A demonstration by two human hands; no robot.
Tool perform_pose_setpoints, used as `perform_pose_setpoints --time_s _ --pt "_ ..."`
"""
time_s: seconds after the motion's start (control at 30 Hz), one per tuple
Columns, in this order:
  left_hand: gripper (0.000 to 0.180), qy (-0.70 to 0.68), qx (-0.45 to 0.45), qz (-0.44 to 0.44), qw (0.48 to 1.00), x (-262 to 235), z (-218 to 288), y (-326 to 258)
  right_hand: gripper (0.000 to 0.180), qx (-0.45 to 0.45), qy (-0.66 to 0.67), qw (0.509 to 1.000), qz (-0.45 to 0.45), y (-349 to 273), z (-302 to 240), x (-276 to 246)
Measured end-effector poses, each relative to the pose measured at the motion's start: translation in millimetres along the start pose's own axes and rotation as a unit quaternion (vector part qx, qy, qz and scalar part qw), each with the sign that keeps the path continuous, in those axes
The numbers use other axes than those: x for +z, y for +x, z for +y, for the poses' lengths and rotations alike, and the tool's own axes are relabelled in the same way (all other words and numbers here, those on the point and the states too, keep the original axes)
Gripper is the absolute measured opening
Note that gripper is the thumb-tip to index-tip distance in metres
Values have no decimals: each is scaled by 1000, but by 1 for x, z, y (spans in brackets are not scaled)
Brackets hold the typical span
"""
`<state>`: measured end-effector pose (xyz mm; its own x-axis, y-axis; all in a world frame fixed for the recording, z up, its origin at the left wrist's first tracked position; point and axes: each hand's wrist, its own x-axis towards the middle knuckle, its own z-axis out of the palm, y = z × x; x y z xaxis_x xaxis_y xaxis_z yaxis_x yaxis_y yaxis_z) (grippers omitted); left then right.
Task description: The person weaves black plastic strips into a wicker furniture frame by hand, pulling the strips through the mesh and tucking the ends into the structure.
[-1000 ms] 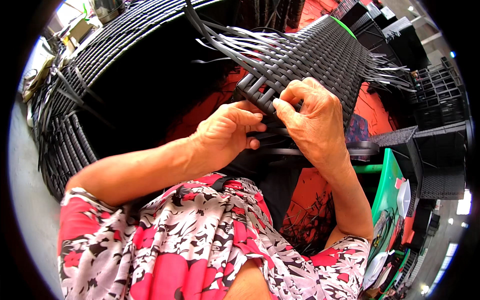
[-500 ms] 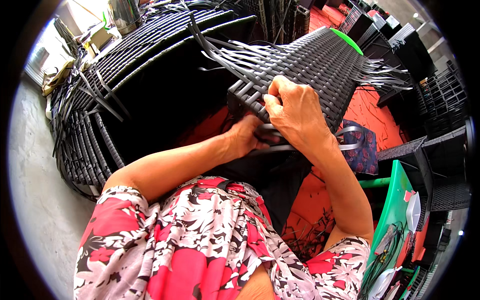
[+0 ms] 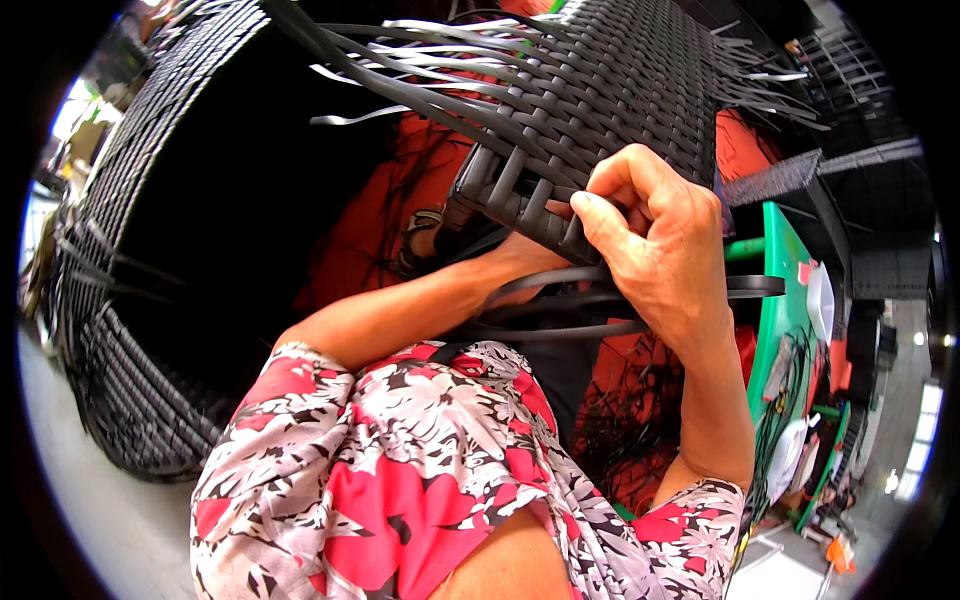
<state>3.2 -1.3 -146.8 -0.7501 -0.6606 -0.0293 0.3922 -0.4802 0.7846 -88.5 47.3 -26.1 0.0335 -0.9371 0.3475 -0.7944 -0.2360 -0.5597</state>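
Note:
A dark grey woven panel of flat plastic strips is tilted in front of me, with open gaps along its near left edge. My right hand is closed in a pinch at this edge, thumb and forefinger on a flat plastic strip at the weave. My left hand reaches under the same edge; the panel hides its fingers. A long loose strip loops below the panel and passes behind my right wrist. Loose strip ends fan out from the panel's left side, and more ends stick out on the right.
A large dark woven piece curves along the left. Red flooring with black scraps lies below, with a sandaled foot beside the panel. A green board with a white container stands at right, near dark woven furniture.
My view has shifted, and the panel appears closer. My right hand has moved slightly along the edge, still pinching. My left hand has gone further under the panel.

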Motion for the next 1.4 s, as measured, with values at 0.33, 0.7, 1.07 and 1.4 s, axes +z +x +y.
perform_pose_setpoints --time_s 0.33,0.7,1.07,1.4 --pt "42 -446 43 -142 883 -34 7 -8 11 90 37 994 51 3 1 -2" --pt "50 -482 -35 -148 863 -39 21 -7 12 78 -48 995 25 16 -9 5" --pt "36 -521 -22 -175 835 -33 23 -8 29 -71 -246 967 6 39 -31 -3" --pt "34 -522 -17 -211 826 -46 24 -10 32 -201 -283 934 -86 45 -33 14"
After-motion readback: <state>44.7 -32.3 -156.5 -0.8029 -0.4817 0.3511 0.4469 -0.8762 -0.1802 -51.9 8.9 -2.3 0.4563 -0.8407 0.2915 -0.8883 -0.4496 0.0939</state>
